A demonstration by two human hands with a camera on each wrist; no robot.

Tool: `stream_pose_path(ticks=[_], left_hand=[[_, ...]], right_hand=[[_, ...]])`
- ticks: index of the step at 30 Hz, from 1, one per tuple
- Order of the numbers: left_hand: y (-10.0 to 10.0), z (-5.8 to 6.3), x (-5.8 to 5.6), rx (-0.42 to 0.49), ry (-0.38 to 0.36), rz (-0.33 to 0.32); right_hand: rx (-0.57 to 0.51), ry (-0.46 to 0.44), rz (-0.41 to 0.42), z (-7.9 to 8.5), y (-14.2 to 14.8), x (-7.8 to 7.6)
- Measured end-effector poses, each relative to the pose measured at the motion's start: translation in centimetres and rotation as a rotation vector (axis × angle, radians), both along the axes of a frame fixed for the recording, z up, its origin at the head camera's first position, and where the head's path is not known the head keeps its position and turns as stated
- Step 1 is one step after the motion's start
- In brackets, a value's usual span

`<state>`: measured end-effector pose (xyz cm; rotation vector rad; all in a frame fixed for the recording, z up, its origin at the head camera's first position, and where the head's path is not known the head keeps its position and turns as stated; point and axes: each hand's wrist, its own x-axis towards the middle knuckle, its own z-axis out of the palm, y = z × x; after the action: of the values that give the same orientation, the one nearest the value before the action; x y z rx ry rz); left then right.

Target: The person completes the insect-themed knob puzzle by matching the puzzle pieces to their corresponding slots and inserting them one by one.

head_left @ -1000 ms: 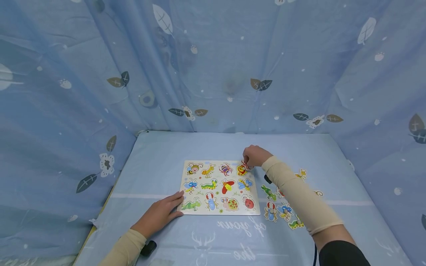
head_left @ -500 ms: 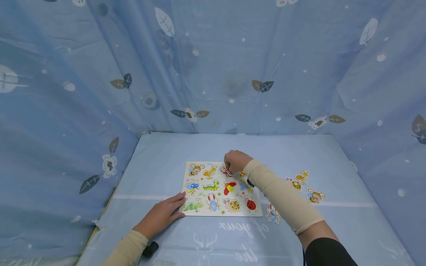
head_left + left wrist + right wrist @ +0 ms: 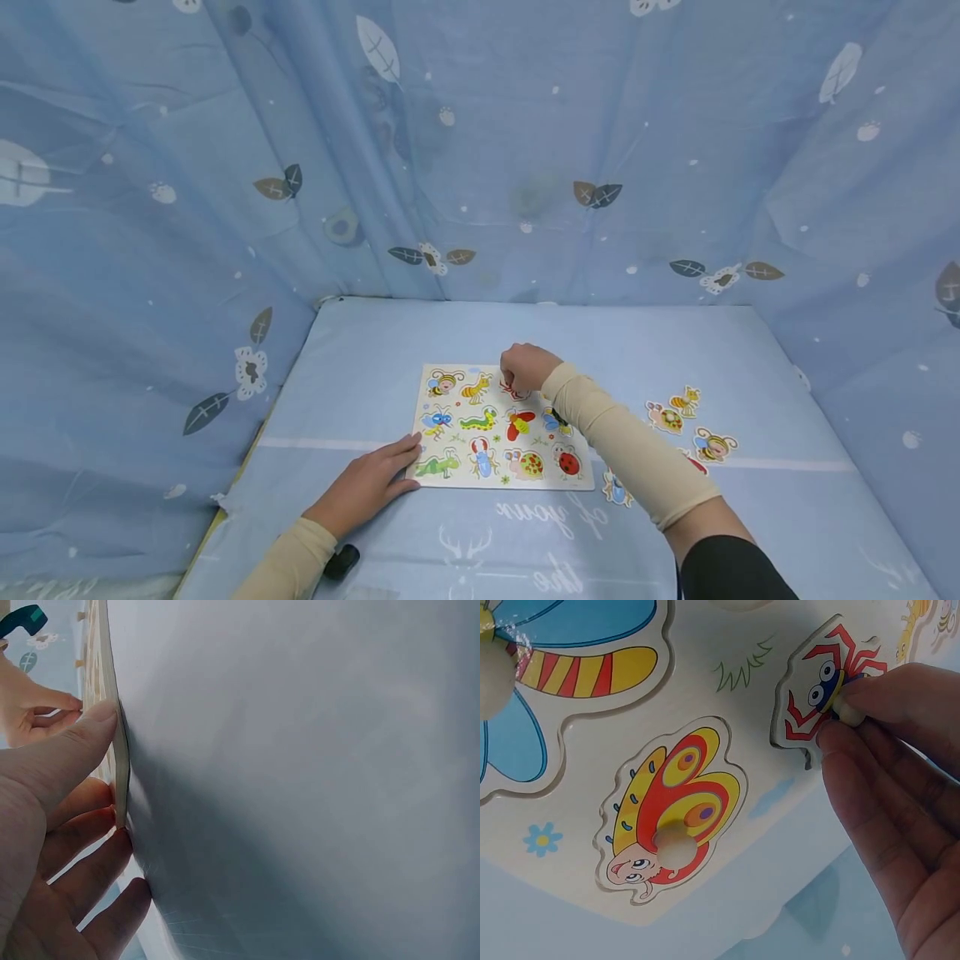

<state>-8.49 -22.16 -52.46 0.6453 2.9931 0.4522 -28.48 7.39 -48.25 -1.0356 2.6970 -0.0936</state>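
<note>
Blue leaf-print cloth [image 3: 457, 150] backs a pale wooden puzzle board [image 3: 506, 442], its long side running left to right at center frame. One butterfly piece [image 3: 694, 795] sits in its recess; the right hand [image 3: 900, 795] pinches the round knob [image 3: 850, 712] of a spider piece [image 3: 834, 684] — eyes leftward, wrist view's upper right — at its cutout, seating unclear. Fingers extended, the left hand [image 3: 363, 485] touches the board's lower-left edge.

Smooth wooden board [image 3: 577, 784], matt wooden knob [image 3: 676, 847], cloth sleeve [image 3: 622, 442]
</note>
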Motion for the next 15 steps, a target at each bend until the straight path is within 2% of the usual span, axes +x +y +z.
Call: stream_pose_path(ticks=[9, 15], left_hand=[[0.13, 0.34, -0.11, 0.001, 0.001, 0.003], [0.06, 0.35, -0.06, 0.008, 0.003, -0.005]], right_hand=[[-0.001, 0.011, -0.029, 0.03, -0.04, 0.18], [-0.01, 0.047, -0.013, 0.12, -0.23, 0.8]])
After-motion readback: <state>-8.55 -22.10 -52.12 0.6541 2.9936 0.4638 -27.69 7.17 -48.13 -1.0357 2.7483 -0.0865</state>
